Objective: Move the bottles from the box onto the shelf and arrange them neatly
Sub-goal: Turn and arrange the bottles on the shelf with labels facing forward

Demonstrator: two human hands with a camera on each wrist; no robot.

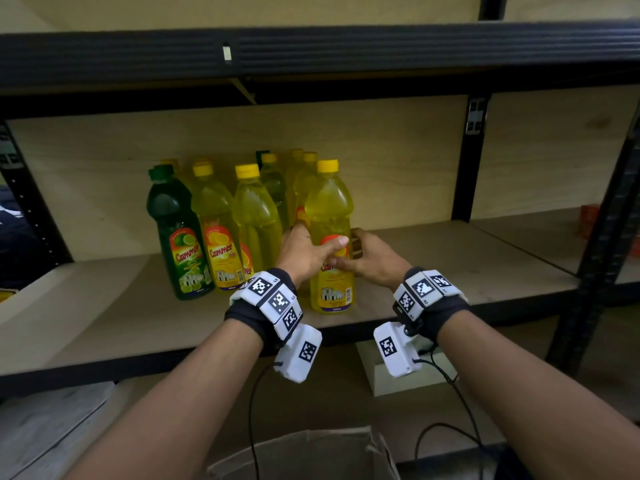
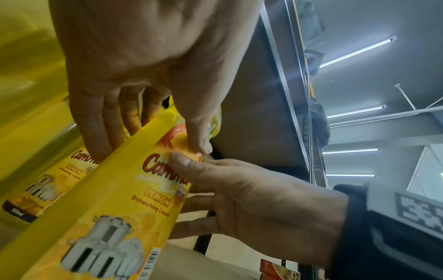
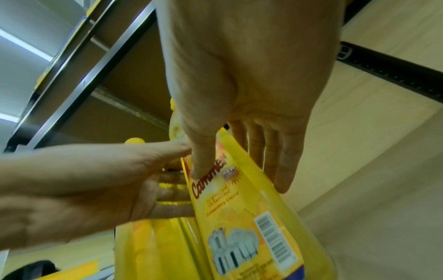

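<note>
On the shelf board (image 1: 398, 306), near its front edge, a yellow lemon bottle (image 1: 330, 216) stands upright, gripped by both hands: the left hand (image 1: 304, 252) and right hand (image 1: 370, 259) wrap its label from either side, thumbs in front. Other bottles (image 1: 214, 223) stand just left and behind.

Head view: above and behind both forearms, facing forward and down into the shelf (image 1: 433, 258); left and right wrist views: close under each palm, angled upward along the fingers toward shelf undersides and ceiling lights; all three share the front yellow bottle (image 1: 330, 233).
</note>
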